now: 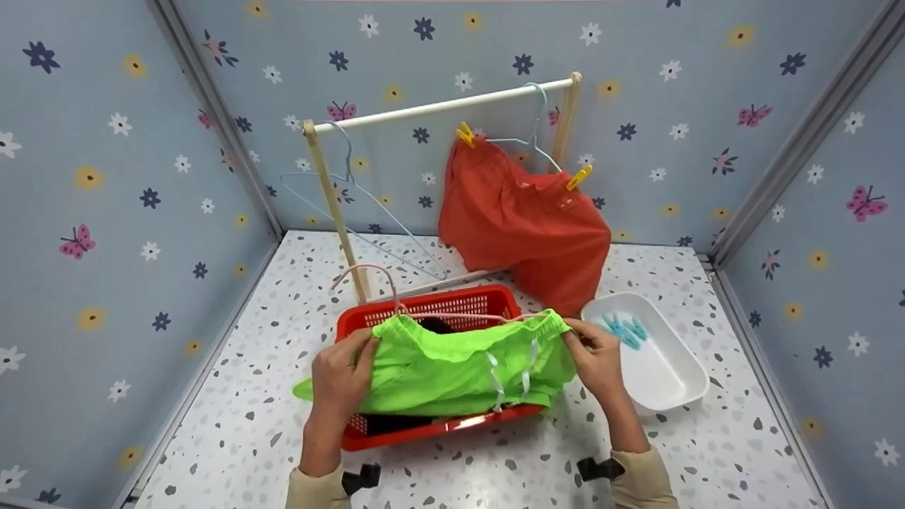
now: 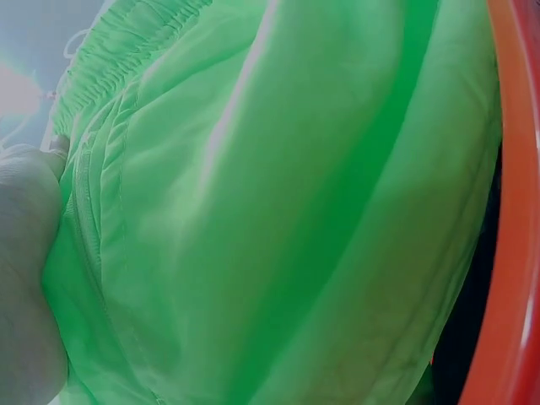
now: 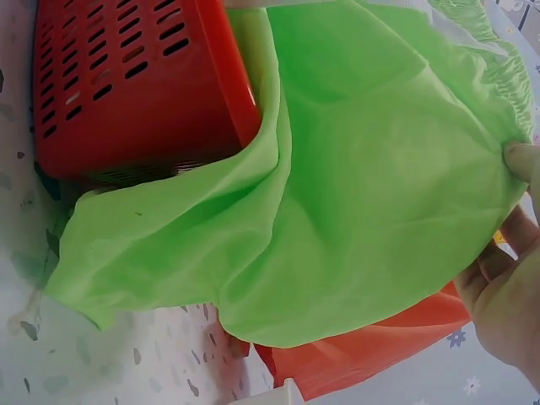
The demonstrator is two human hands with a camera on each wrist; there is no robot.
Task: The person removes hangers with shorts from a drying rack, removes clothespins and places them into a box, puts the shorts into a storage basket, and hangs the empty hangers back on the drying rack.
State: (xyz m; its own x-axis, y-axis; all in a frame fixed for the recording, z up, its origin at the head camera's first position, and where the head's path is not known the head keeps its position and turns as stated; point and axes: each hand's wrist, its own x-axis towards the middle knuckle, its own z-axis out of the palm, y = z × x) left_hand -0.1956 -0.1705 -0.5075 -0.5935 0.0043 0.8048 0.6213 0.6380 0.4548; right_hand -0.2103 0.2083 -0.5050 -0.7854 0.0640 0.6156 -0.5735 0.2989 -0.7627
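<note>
Bright green shorts [image 1: 452, 367] with a gathered elastic waistband and white drawstrings are spread over the red plastic basket [image 1: 424, 433]. My left hand [image 1: 342, 371] pinches the waistband at its left end, thumb toward me. At the right end my right hand [image 1: 597, 357] pinches the waistband between thumb and fingers. Behind the waistband lies a pink hanger [image 1: 389, 276], its hook sticking up to the left and its lower part mostly hidden by the cloth. In the right wrist view a leg of the shorts [image 3: 160, 253] droops over the basket's side [image 3: 135, 110].
A drying rack with a white rail [image 1: 438, 107] stands behind, holding an unladen blue hanger [image 1: 396, 219] and red shorts [image 1: 523, 219] clipped to another hanger by yellow clothespins [image 1: 578, 177]. At right, a white tray [image 1: 664, 367] contains turquoise clothespins [image 1: 625, 331]. Dark cloth [image 1: 396, 422] lies inside the basket.
</note>
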